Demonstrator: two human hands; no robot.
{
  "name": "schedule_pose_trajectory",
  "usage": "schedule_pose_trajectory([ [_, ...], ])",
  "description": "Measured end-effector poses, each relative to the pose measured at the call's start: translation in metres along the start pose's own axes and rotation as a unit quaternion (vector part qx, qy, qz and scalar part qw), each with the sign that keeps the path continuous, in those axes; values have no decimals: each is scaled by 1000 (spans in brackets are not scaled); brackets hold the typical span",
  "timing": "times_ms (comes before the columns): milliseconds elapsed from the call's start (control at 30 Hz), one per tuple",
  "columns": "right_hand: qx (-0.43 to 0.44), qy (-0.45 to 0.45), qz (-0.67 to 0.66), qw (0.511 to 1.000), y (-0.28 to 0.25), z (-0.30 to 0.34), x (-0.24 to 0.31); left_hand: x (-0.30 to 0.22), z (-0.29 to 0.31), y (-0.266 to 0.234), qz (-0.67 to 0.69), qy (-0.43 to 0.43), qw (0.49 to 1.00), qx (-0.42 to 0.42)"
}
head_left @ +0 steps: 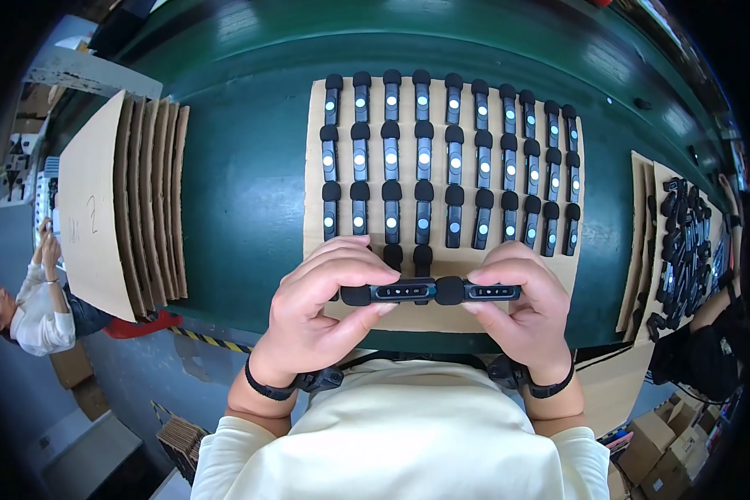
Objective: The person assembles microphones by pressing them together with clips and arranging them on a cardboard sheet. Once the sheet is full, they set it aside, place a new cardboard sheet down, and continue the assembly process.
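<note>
My left hand (325,287) pinches a small black clip-on microphone (404,291) with a foam tip between thumb and fingers. A matching microphone (493,292) sits in the pinch of my right hand (525,292). They lie sideways in line, the right one's foam tip against or very near the left one's end, with marked dark faces toward me. Under them is a cardboard sheet (433,321) bearing rows of similar microphones (423,158), foam tips away from me, pale round dots up. In the nearest row, two foam tips (407,257) show; my hands partly hide that row.
Cardboard sheets (125,208) stand stacked on the green table (242,167) at left. At right, more cardboard holds a heap of black microphones (683,242). A person in white (42,317) works at far left; another in black (708,358) is at the right edge.
</note>
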State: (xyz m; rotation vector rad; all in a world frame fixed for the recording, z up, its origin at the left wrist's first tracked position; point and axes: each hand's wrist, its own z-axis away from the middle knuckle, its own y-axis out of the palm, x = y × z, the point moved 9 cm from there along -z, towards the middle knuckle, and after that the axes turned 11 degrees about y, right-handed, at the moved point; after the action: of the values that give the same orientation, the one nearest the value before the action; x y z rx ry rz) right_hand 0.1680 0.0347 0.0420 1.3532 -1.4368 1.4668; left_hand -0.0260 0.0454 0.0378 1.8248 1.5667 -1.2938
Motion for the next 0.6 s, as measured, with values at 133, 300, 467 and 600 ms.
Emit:
schedule_pose_trajectory([
  [133,2,2,1,1000,2,1,-2,0,0,-1,-3,8,1000,4],
  [300,-1,9,-5,1000,1,2,-3,-4,-5,-1,-1,15,1000,3],
  [467,17,-32,4,999,3,2,0,-8,-8,-1,-32,36,999,-10],
  [600,-52,48,-145,987,-1,6,-14,-13,-12,3,-84,41,996,7],
])
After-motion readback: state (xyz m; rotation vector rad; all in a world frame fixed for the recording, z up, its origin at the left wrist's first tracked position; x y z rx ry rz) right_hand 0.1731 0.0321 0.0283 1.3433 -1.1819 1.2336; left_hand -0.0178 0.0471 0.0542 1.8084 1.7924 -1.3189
